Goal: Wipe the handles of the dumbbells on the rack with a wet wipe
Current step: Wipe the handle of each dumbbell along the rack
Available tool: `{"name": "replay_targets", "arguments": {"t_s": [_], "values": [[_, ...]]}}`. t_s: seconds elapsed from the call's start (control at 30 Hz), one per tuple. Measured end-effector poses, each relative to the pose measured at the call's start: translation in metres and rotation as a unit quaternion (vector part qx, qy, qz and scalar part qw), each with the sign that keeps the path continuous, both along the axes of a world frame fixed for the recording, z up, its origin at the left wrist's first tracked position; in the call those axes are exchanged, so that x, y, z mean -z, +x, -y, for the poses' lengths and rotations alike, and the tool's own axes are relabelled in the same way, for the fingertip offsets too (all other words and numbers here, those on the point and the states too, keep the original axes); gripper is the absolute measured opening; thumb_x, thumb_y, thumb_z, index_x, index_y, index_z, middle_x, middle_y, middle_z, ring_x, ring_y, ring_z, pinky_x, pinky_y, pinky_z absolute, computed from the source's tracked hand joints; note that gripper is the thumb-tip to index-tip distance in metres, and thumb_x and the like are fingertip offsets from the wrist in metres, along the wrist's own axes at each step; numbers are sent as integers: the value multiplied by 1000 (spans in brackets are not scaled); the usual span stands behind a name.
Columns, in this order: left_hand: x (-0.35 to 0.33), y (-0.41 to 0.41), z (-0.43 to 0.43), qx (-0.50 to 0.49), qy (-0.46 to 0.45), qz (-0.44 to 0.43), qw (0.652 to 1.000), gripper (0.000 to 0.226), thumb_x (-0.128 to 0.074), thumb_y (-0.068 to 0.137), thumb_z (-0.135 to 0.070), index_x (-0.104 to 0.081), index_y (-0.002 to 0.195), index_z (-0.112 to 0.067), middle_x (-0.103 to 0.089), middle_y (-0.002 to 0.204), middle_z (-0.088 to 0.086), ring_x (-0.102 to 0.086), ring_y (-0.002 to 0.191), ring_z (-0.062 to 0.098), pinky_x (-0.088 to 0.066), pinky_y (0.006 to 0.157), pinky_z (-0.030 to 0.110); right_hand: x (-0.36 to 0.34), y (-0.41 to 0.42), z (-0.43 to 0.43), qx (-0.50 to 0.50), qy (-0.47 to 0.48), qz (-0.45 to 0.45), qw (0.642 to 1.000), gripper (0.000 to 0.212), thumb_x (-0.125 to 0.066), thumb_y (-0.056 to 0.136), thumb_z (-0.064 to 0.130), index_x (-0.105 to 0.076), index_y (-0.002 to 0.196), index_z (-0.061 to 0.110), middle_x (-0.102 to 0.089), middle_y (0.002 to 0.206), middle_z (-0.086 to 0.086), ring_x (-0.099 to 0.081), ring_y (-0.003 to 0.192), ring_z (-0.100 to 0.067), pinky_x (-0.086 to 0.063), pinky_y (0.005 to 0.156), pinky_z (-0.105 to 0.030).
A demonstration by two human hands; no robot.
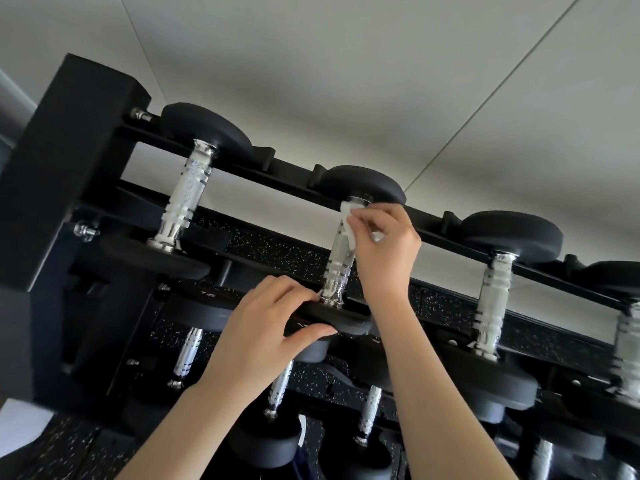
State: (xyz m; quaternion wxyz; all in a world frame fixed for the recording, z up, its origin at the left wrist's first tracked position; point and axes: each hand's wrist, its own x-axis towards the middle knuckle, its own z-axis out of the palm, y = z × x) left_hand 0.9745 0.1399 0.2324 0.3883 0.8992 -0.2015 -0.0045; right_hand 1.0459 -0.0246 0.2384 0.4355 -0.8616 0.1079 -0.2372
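White wet wipe (347, 227) is being pinched by the right hand (384, 247) against the far end of the chrome dumbbell handle (337, 268), the left hand (273, 327) is gripping the black weight head (349, 322) just below it, and full-length strokes with wrapping contact are being advised.

A faint "15" stands on the black dumbbell head (204, 301) in the rack's second row. Another marking, on the near head (349, 323) gripped by the left hand (263, 327), is too covered to read.
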Motion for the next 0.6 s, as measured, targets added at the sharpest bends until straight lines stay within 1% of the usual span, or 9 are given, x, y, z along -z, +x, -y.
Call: {"name": "replay_targets", "arguments": {"t_s": [0.07, 0.13, 0.23, 0.33, 0.4, 0.47, 0.6], "values": [[0, 1, -1, 2, -2, 0, 1000, 43, -53, 81, -58, -67, 97, -20, -55, 93, -16, -49, 89, 2, -42, 75, 18, -2, -13, 2, -35, -2, -31, 999, 6, -72, 77, 2, -73, 80, 7, -62, 86, -2, -56, 75, 0, -43, 69, -5], [-1, 2, -2, 7, 1, 1, 1000, 45, -53, 81, -59, -67, 97, -19, -55, 93, -16, -49, 88, 2, -41, 75, 18, -3, -26, 3, -61, -1, -70, 996, 6, -73, 76, 3, -73, 79, 9, -63, 86, 1, -58, 76, -4, -44, 70, -8], [-1, 4, -3, 14, -6, 4, 1000, 46, -54, 80, -58, -68, 97, -17, -57, 92, -14, -50, 87, 4, -42, 74, 20, -4, -39, 6, -102, 14, -121, 987, 8, -75, 74, 4, -73, 76, 11, -64, 86, 1, -59, 73, -6, -46, 70, -10], [0, 5, -3, 17, -13, 1, 1000, 45, -56, 79, -57, -68, 97, -17, -58, 93, -13, -52, 88, 7, -42, 77, 24, -5, -52, 8, -140, 43, -184, 972, 10, -77, 71, 5, -73, 75, 13, -64, 84, 2, -59, 72, -7, -48, 70, -12], [0, 6, -4, 15, -19, -10, 1000, 45, -58, 78, -56, -68, 98, -17, -59, 94, -12, -54, 89, 8, -42, 77, 25, -6, -59, 11, -150, 56, -224, 961, 11, -78, 71, 7, -74, 73, 17, -66, 82, 6, -60, 74, -7, -50, 72, -17], [0, 6, -5, 15, -20, -13, 1000, 43, -59, 77, -55, -68, 96, -17, -59, 93, -12, -55, 88, 9, -43, 77, 25, -9, -62, 15, -154, 69, -248, 954, 12, -78, 71, 7, -73, 71, 19, -67, 80, 9, -62, 76, -4, -50, 73, -16], [-2, 8, -4, 17, -17, -20, 1000, 41, -60, 76, -55, -68, 92, -18, -58, 91, -14, -54, 86, 7, -41, 77, 22, -14, -65, 19, -145, 95, -279, 944, 17, -76, 74, 7, -70, 70, 22, -68, 79, 7, -63, 76, -3, -52, 74, -18]]}}
